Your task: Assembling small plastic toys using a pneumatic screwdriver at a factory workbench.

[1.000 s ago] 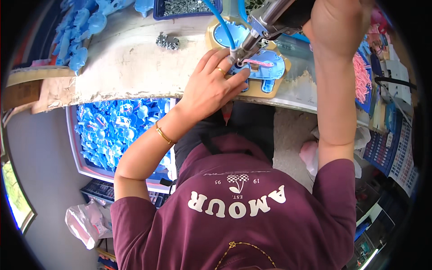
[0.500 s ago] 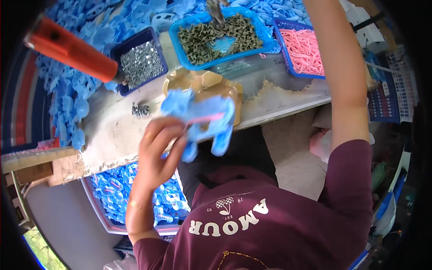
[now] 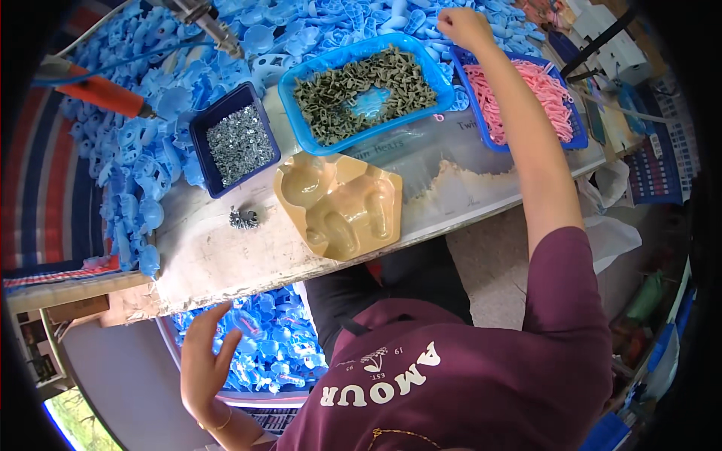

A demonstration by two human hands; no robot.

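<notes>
My left hand (image 3: pixel 204 359) is low on the left, fingers apart and holding nothing, over the edge of a bin (image 3: pixel 167 337) below the table, full of blue plastic pieces with pink bits. My right hand (image 3: pixel 466 30) reaches to the far side, fingers curled in at the heap of blue plastic parts (image 3: pixel 331 19); whatever they hold is hidden. At the table's front edge lies a tan moulded holder (image 3: pixel 338 201) with hollows and no part in it. My right forearm passes over a blue basket (image 3: pixel 577 138) of pink plastic strips.
A light-blue tray (image 3: pixel 289 113) holds dark grey-green small parts. Beside it, a navy tray (image 3: pixel 201 150) contains small silvery metal pieces. A little metal cluster (image 3: pixel 244 218) lies on the table. An orange power screwdriver (image 3: pixel 105 94) and a metal tool tip (image 3: pixel 218 34) hang at upper left.
The blue piece with a pink strip has left my left hand, which moved down to the bin and opened. My right hand came into view. The orange screwdriver swung away toward the upper left.
</notes>
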